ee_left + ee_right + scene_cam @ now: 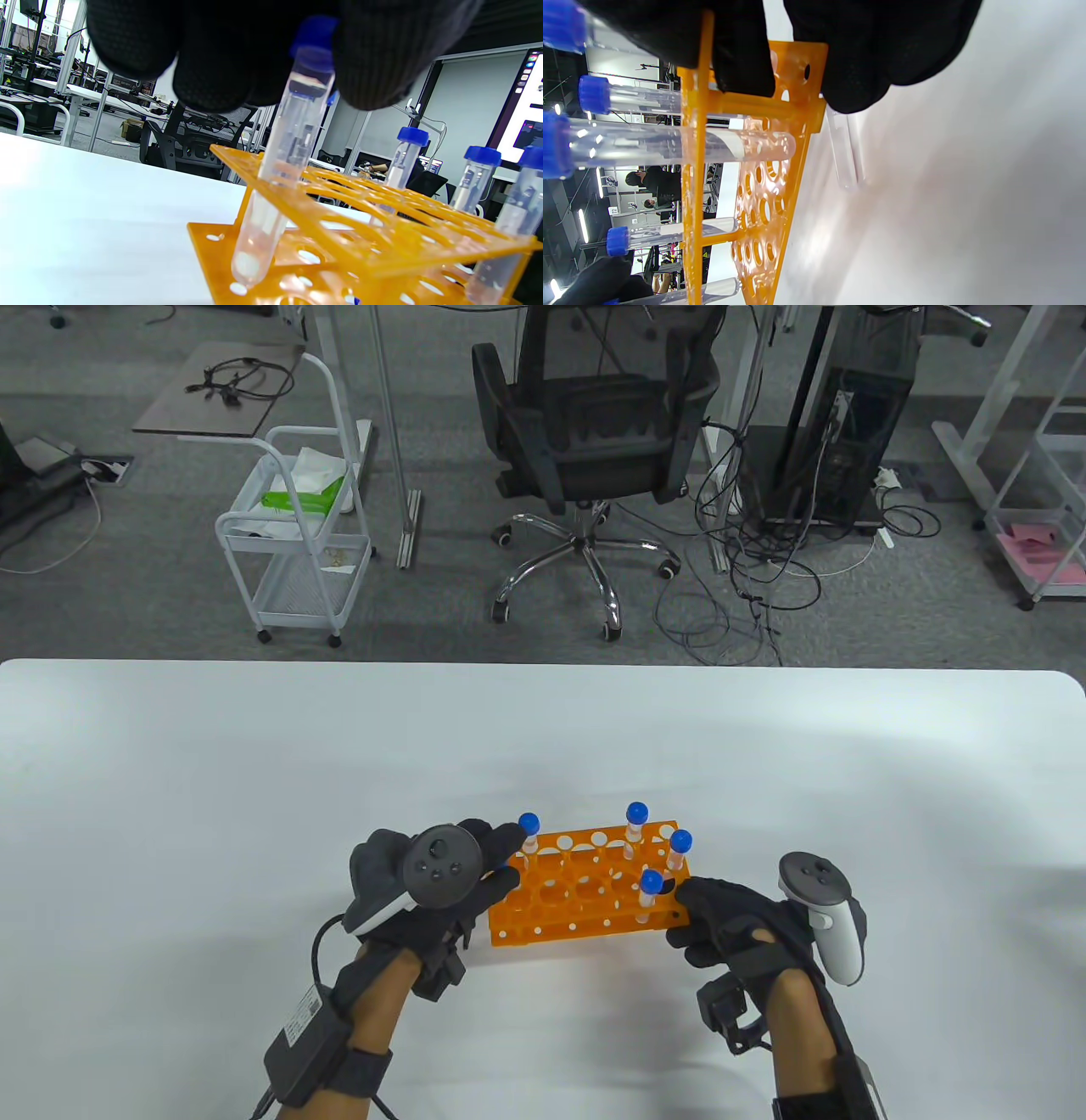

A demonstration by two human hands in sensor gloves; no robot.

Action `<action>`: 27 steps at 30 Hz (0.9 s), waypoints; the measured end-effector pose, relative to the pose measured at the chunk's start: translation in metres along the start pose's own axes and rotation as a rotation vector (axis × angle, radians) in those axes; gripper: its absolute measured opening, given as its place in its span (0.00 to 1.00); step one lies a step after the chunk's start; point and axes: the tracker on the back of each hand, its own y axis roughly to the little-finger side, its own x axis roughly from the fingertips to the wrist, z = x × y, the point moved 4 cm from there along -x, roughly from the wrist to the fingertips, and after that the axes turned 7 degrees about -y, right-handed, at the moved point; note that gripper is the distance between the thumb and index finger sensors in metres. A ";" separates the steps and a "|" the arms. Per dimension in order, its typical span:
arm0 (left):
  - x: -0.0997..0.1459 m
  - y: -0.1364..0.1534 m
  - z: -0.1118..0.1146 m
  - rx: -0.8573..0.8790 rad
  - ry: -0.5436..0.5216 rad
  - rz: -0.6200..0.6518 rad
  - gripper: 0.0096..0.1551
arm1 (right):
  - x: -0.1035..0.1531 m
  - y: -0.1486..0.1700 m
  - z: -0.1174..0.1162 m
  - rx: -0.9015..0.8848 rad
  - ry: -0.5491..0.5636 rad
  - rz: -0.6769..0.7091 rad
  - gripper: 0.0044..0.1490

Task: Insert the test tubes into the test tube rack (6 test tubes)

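Observation:
An orange test tube rack (577,895) stands on the white table near its front edge. Several clear tubes with blue caps stand in it, among them ones at the far edge (635,824) and the right end (679,850). My left hand (509,848) pinches the cap of a tube (288,144) that sits in the rack's far left corner hole, its tip close to the base. My right hand (691,909) grips the rack's right end. In the right wrist view a bare clear tube (843,156) sticks out from under my fingers (857,63), beside the rack (763,199).
The white table (254,814) spreads wide to the left, right and far side of the rack. Beyond its far edge stand an office chair (594,432) and a white cart (297,543) on the floor.

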 end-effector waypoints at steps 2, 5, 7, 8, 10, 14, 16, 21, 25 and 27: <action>0.000 0.000 0.002 -0.003 0.008 -0.002 0.29 | 0.000 0.000 0.000 0.000 0.001 0.000 0.29; 0.000 0.001 0.004 -0.007 0.019 -0.008 0.29 | 0.000 0.000 0.001 0.003 0.006 -0.002 0.29; 0.001 0.001 0.004 -0.007 0.022 -0.012 0.29 | 0.000 0.000 0.001 0.006 0.004 -0.005 0.29; 0.001 0.002 0.003 -0.006 0.023 -0.015 0.30 | 0.000 0.001 0.001 0.008 0.006 -0.006 0.29; 0.002 0.003 0.001 0.008 0.020 -0.025 0.30 | 0.000 0.001 0.001 0.007 0.008 -0.008 0.29; 0.004 0.013 -0.012 0.083 -0.022 -0.060 0.31 | 0.001 0.002 0.002 -0.001 0.009 -0.010 0.29; 0.004 0.022 -0.018 0.136 -0.054 -0.086 0.31 | 0.001 0.001 0.003 -0.004 0.011 -0.009 0.29; 0.003 0.041 -0.015 0.156 -0.060 -0.151 0.32 | 0.004 0.001 0.006 -0.004 0.021 -0.005 0.29; -0.003 0.059 0.002 0.183 0.005 -0.212 0.31 | 0.008 0.002 0.013 -0.026 0.036 0.002 0.29; -0.006 0.067 0.007 0.201 0.019 -0.235 0.31 | 0.010 0.003 0.018 -0.036 0.048 0.005 0.29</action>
